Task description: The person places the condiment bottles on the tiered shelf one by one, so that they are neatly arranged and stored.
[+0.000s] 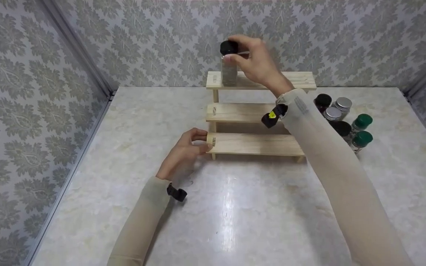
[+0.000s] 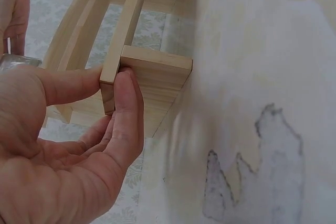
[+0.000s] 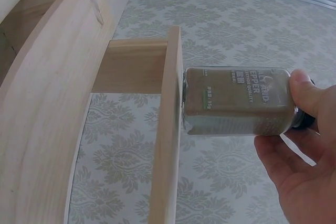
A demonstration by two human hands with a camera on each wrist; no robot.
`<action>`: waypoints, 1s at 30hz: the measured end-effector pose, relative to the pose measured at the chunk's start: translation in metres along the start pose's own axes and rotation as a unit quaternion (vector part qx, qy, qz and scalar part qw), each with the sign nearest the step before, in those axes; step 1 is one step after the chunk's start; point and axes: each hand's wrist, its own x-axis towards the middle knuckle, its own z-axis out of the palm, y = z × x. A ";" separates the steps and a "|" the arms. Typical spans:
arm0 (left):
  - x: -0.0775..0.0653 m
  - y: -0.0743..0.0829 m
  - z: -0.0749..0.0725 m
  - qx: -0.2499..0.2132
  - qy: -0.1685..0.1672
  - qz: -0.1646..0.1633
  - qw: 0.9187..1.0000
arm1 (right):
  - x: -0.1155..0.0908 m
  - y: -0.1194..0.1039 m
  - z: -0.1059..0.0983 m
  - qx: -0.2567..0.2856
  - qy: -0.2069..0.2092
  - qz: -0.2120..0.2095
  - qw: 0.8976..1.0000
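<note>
A three-tier wooden rack (image 1: 257,144) stands on the table. My right hand (image 1: 255,61) grips a pepper jar (image 1: 229,72) near its black cap, upright at the left end of the top tier. In the right wrist view the glass pepper jar (image 3: 236,100) holds brownish powder, its base right at the top board (image 3: 170,124). My left hand (image 1: 189,146) pinches the left end of the lowest tier. The left wrist view shows the thumb above that board (image 2: 109,74) and the fingers curled beneath it.
Right of the rack, several jars stand grouped on the table: black-capped (image 1: 323,100), silver-capped (image 1: 342,104) and green-capped (image 1: 363,121) ones. My right forearm (image 1: 331,162) crosses in front of the rack's right end. Patterned walls (image 1: 168,48) enclose the table (image 1: 98,207) at the back and sides.
</note>
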 end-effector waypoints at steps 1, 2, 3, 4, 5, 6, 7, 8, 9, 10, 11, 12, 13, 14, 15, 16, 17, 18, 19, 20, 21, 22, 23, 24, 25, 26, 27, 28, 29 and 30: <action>0.000 0.000 0.001 0.001 0.000 0.000 1.000 | 0.000 0.001 0.000 0.000 0.001 0.000 1.000; 0.000 0.000 0.001 0.001 -0.001 0.000 1.000 | 0.000 0.002 0.000 0.000 0.002 0.001 1.000; 0.000 0.001 0.002 0.001 -0.001 0.002 1.000 | 0.000 0.002 0.000 -0.001 0.003 0.002 1.000; -0.001 0.001 0.002 -0.001 -0.003 0.003 1.000 | 0.000 0.003 -0.001 0.000 0.004 0.002 1.000; -0.001 0.001 0.003 -0.006 -0.004 0.003 1.000 | 0.000 0.004 -0.001 0.001 0.005 0.003 1.000; -0.001 0.001 0.003 -0.011 -0.006 0.002 1.000 | -0.001 0.005 -0.001 0.001 0.006 0.004 1.000; -0.001 0.002 0.004 -0.017 -0.007 0.002 1.000 | -0.001 0.006 -0.002 0.002 0.007 0.003 1.000; -0.001 0.002 0.005 -0.021 -0.009 0.002 1.000 | -0.001 0.006 -0.002 0.002 0.007 0.003 1.000; -0.001 0.002 0.005 -0.027 -0.010 0.001 1.000 | -0.002 0.007 -0.003 0.001 0.007 0.004 1.000; -0.001 0.003 0.006 -0.031 -0.012 -0.001 0.999 | -0.002 0.007 -0.003 0.000 0.006 0.006 1.000; -0.001 0.003 0.006 -0.032 -0.011 -0.003 0.999 | -0.003 0.007 -0.004 -0.001 0.004 0.010 1.000; 0.000 0.003 0.006 -0.028 -0.009 -0.002 1.000 | -0.003 0.006 -0.005 -0.001 0.002 0.015 1.000; 0.001 0.004 0.007 -0.024 -0.008 -0.001 1.000 | -0.003 0.005 -0.006 -0.002 0.001 0.020 1.000; 0.002 0.004 0.007 -0.020 -0.008 -0.001 1.000 | -0.003 0.004 -0.007 -0.003 0.000 0.024 1.000; 0.003 0.005 0.007 -0.016 -0.009 -0.002 1.000 | -0.004 0.003 -0.008 -0.006 0.000 0.029 1.000; 0.004 0.005 0.007 -0.011 -0.009 -0.001 1.000 | -0.005 0.001 -0.010 -0.013 0.003 0.031 0.999; 0.004 0.005 0.006 -0.007 -0.009 0.001 1.000 | -0.006 0.000 -0.012 -0.018 0.005 0.032 0.999; 0.005 0.005 0.005 -0.005 -0.011 0.002 1.000 | -0.007 -0.002 -0.014 -0.024 0.006 0.032 0.999; 0.005 0.005 0.005 -0.007 -0.013 0.000 1.000 | -0.008 -0.003 -0.016 -0.030 0.007 0.029 0.999; 0.005 0.005 0.004 -0.009 -0.014 -0.001 1.000 | -0.010 -0.004 -0.019 -0.035 0.008 0.026 0.999; 0.005 0.005 0.003 -0.008 -0.013 -0.001 1.000 | -0.013 -0.005 -0.022 -0.041 0.009 0.022 0.999; 0.004 0.004 0.002 -0.009 -0.012 0.000 1.000 | -0.015 -0.006 -0.024 -0.045 0.010 0.016 0.999; 0.003 0.004 0.002 -0.010 -0.010 -0.001 1.000 | -0.018 -0.006 -0.027 -0.045 0.009 0.009 0.999; 0.003 0.003 0.001 -0.008 -0.008 -0.002 1.000 | -0.021 -0.006 -0.031 -0.045 0.011 0.001 0.999; 0.002 0.002 0.001 -0.009 -0.005 -0.003 1.000 | -0.024 -0.006 -0.034 -0.044 0.013 -0.005 0.999; 0.002 0.001 0.000 -0.007 -0.003 -0.003 1.000 | -0.027 -0.006 -0.037 -0.042 0.018 -0.010 0.999; 0.001 0.001 0.000 -0.006 -0.001 -0.004 1.000 | -0.031 -0.005 -0.041 -0.038 0.023 -0.013 0.999; 0.001 0.000 0.000 -0.006 -0.001 -0.005 1.000 | -0.034 -0.004 -0.044 -0.030 0.028 -0.011 0.999; 0.001 -0.001 0.000 -0.006 0.000 -0.004 1.000 | -0.038 -0.003 -0.048 -0.025 0.032 -0.009 0.999; 0.000 -0.001 -0.001 -0.005 0.000 -0.004 1.000 | -0.043 -0.002 -0.051 -0.018 0.036 -0.007 0.999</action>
